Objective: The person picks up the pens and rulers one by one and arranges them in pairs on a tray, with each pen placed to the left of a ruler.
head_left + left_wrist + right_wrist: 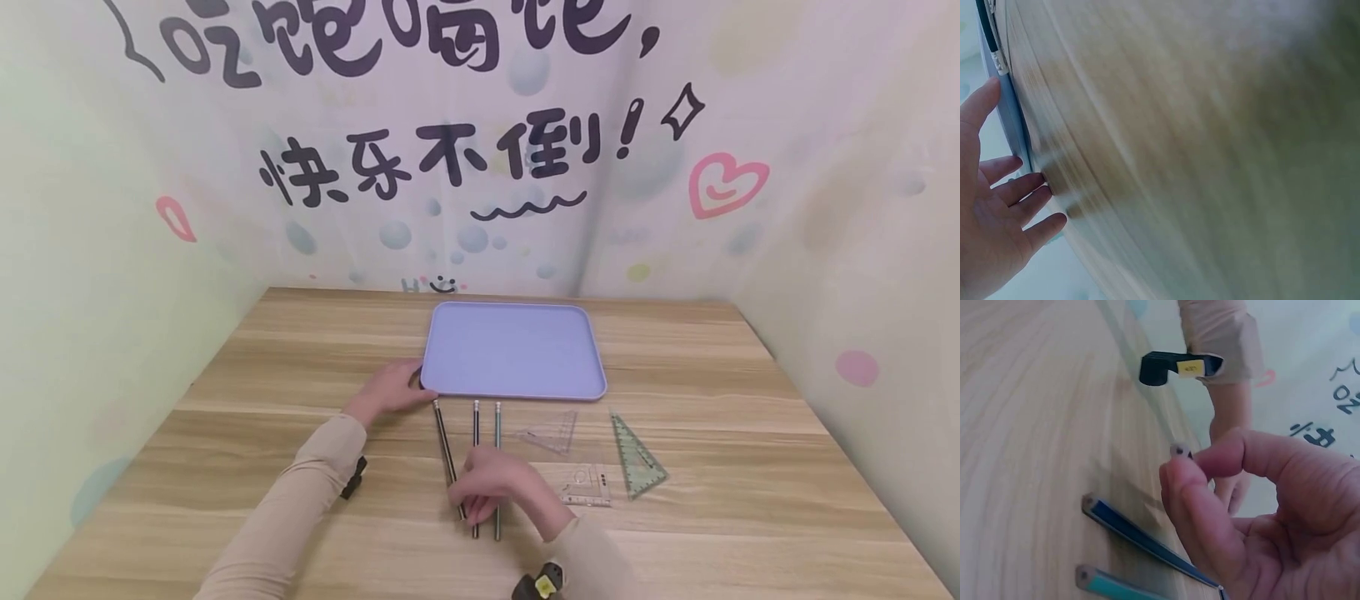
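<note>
My left hand (390, 389) is at the front left corner of a lavender tray (513, 350), its fingers spread in the left wrist view and its thumb near a pencil's eraser end. My right hand (487, 479) pinches a black pencil (446, 442) near its unsharpened end, between thumb and fingers. That pencil slants toward the tray's corner. Under and beside the right hand lie a dark blue pencil (1141, 534) and a teal pencil (1113, 584), roughly parallel on the table. The right hand covers part of both in the head view.
Right of the pencils lie a clear set square (555, 433), a clear plastic ruler piece (588, 487) partly behind the right wrist, and a green set square (637, 458). The wooden table (750, 533) meets printed curtains at the back and sides.
</note>
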`<state>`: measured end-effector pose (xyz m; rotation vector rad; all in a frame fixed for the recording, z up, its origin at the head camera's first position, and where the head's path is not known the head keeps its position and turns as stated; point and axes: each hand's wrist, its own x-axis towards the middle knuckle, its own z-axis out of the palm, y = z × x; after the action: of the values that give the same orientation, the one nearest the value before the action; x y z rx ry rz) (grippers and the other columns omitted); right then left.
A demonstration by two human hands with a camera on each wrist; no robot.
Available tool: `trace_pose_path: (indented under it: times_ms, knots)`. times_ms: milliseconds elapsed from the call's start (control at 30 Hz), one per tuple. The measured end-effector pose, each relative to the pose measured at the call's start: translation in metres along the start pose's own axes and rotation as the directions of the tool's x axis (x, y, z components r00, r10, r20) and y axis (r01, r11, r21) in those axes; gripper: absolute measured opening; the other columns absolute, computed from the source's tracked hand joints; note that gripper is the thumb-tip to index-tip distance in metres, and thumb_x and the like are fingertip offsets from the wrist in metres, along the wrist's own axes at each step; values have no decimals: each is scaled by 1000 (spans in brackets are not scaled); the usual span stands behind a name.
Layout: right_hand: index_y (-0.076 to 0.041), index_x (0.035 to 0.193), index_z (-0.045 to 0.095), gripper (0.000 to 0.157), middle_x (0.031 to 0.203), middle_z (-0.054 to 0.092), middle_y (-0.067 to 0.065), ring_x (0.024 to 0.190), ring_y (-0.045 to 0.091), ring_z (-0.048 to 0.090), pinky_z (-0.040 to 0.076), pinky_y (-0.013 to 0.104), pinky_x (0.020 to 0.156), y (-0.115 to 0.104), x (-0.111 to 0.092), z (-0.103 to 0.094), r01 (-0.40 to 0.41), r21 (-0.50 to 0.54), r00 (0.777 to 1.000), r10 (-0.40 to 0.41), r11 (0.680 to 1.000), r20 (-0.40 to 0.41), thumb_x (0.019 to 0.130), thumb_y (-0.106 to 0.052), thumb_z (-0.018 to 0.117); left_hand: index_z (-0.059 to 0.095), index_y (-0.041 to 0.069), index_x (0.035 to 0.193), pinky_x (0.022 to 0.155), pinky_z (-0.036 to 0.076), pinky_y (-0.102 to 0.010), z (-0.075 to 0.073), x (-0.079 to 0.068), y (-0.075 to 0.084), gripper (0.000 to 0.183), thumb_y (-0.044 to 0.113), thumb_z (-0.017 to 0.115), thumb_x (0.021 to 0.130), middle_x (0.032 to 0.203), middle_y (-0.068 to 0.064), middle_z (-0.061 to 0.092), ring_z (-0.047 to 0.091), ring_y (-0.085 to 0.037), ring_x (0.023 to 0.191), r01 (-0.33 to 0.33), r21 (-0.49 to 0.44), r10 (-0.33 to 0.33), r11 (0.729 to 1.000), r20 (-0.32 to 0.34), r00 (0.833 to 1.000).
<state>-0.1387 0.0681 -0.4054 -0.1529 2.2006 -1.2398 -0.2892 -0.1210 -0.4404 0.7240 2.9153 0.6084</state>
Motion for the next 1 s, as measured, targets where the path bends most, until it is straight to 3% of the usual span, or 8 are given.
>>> trace_pose_path:
  times_ms: [333,633,1000]
  knots:
    - [1,73,62,6,57,60,7,46,11,57,53,22,46,16,-3,-23,12,127,988,-31,992,150,75,-5,62,44,2,132,101,35,-46,-4,-3,-3,70,44,64,80,129,-19,50,46,-35,119,0,0,0,1000,8,1000]
    - [2,73,62,5,57,60,7,49,12,59,54,22,49,16,-2,-32,4,189,987,-34,982,157,73,-2,60,47,4,130,101,36,-45,-4,-4,-2,67,44,64,80,128,-17,51,47,-33,118,-16,16,16,1000,1,1000]
    - [6,81,63,11,58,61,7,51,11,59,53,19,49,8,9,-49,-2,184,990,-23,983,137,75,-2,58,46,1,130,100,37,-46,-4,-3,0,67,42,64,81,128,-19,51,47,-35,117,-16,21,16,1000,10,1000]
